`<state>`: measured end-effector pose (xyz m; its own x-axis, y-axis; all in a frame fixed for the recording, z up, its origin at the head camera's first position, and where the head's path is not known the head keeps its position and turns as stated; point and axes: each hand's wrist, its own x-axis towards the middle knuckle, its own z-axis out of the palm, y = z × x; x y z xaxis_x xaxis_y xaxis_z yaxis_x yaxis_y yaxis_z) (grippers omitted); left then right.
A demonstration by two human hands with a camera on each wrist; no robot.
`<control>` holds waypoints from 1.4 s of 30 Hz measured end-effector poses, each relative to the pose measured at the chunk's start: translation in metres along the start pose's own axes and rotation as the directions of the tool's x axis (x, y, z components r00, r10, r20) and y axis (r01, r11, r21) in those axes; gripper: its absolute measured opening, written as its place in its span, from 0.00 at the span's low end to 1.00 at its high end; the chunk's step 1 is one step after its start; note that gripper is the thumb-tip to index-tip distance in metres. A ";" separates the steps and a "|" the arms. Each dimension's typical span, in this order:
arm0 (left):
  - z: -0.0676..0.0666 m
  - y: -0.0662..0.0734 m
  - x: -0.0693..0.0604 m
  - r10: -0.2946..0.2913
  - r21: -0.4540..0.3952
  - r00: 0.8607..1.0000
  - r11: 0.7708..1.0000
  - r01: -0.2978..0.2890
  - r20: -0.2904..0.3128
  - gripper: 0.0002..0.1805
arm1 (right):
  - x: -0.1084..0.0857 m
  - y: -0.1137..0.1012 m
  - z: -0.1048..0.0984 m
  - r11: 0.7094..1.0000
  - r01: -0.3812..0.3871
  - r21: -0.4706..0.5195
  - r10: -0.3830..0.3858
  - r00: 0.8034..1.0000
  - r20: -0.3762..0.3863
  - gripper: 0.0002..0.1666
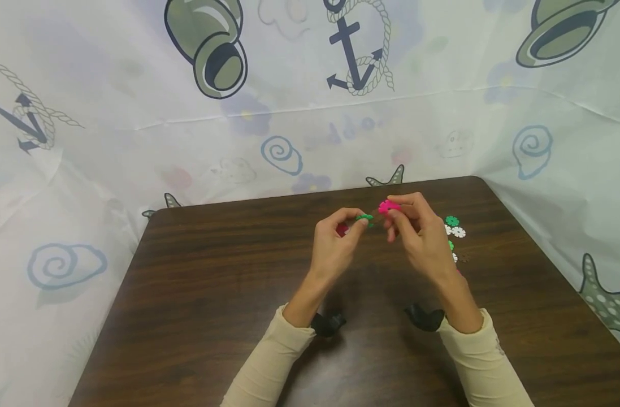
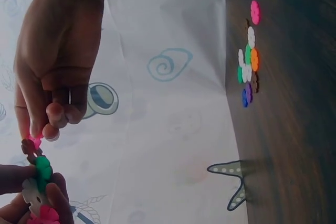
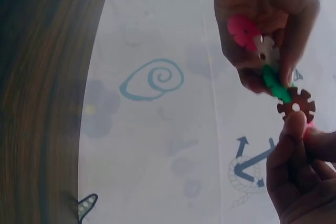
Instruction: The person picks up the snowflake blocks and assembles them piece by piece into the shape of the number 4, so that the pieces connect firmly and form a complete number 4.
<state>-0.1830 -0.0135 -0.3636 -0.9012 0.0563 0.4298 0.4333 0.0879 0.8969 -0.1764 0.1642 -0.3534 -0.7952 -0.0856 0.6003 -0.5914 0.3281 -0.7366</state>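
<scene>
Left hand: the left hand point(image 1: 335, 243) is raised above the surface point(image 1: 213, 282), coming from the lower middle, with its thumb and forefinger turned toward the other hand.
Right hand: the right hand point(image 1: 424, 240) is also raised, just beside the left one, its fingertips directed to the left.
Sleeves and wrists: the pale sleeves point(image 1: 271, 362) reach near both wrists; at each wrist there is a black piece of gear point(image 1: 329, 325).
Loose discs: the loose discs point(image 1: 459, 232) lie in a group on the right part of the surface; among them are white, green, brown, orange point(image 2: 255, 59), purple and blue ones, and a pink one a little apart.
Backdrop: a white printed cloth point(image 1: 187, 147) stands behind and at the sides.
In the way: in the head view the right hand and wrist hide a part of the loose group.
Disc chain: the disc chain point(image 3: 272, 81) is in the air between the two hands; pink, white, green, brown, then pink again.
Left fingers: narrow, pinching the green disc point(image 1: 364, 216); the white disc point(image 3: 269, 53) and one pink disc point(image 3: 243, 32) are beneath them.
Right fingers: narrow also, pinching the other pink disc point(image 1: 389, 207); the thumb lies against the brown disc point(image 3: 305, 99); whether its slot is fully joined to the green, I cannot tell.
</scene>
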 end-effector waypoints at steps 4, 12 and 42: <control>-0.001 0.000 0.000 -0.017 0.002 1.000 1.000 0.017 0.011 0.05 | 0.000 0.003 -0.006 1.000 -0.025 -0.012 0.026 0.998 0.050 0.16; -0.002 0.000 0.002 -0.037 -0.013 0.999 0.999 0.037 0.003 0.05 | 0.002 0.007 -0.022 0.984 -0.084 -0.156 0.101 0.989 0.106 0.20; -0.005 0.000 0.000 -0.034 -0.012 0.999 0.999 0.034 0.002 0.06 | 0.002 0.073 -0.117 0.760 -0.426 -0.491 0.505 0.863 0.032 0.55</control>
<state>-0.1829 -0.0186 -0.3632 -0.9155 0.0549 0.3987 0.4020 0.0774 0.9124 -0.2059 0.2978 -0.3700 -0.9887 0.0619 0.1362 -0.0445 0.7476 -0.6627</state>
